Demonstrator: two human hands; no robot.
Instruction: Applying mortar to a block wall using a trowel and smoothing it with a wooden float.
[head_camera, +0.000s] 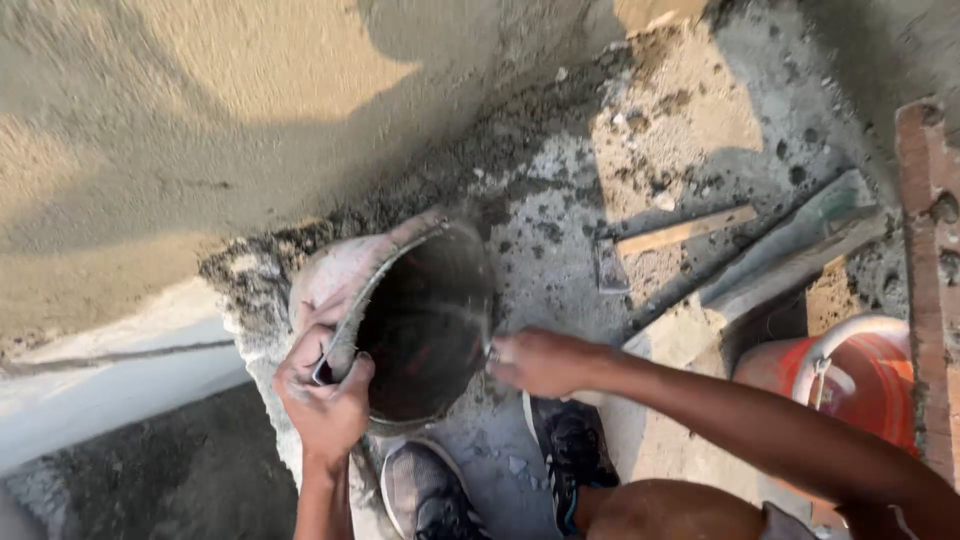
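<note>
We look down on a rough grey concrete floor, crusted with dried mortar spatter and loose crumbs, half in hard sunlight, half in shadow. On the left and top a freshly plastered sandy-brown wall surface fills the view, smooth with faint trowel marks; its foot meets the floor in a dark wet line of mortar. Below it runs a pale whitish ledge.

In the middle sits a round, mortar-smeared bucket with a dark inside, tilted toward the wall, standing on the floor right at the wall's base. Our left hand is closed around the bucket's near-left rim, thumb over the edge. Our right hand is curled at the rim's right side, touching it; fingers closed, though we cannot tell exactly what they pinch.

Just below the bucket, two dark sneakers stand on the floor, dusted grey. To the right, a thin pale wooden strip lies on the floor, and beside it a long grey-green straightedge board lies diagonally. At lower right an orange plastic bucket with a white handle stands partly behind the right forearm. A red-brown brick edge runs down the right border.
</note>
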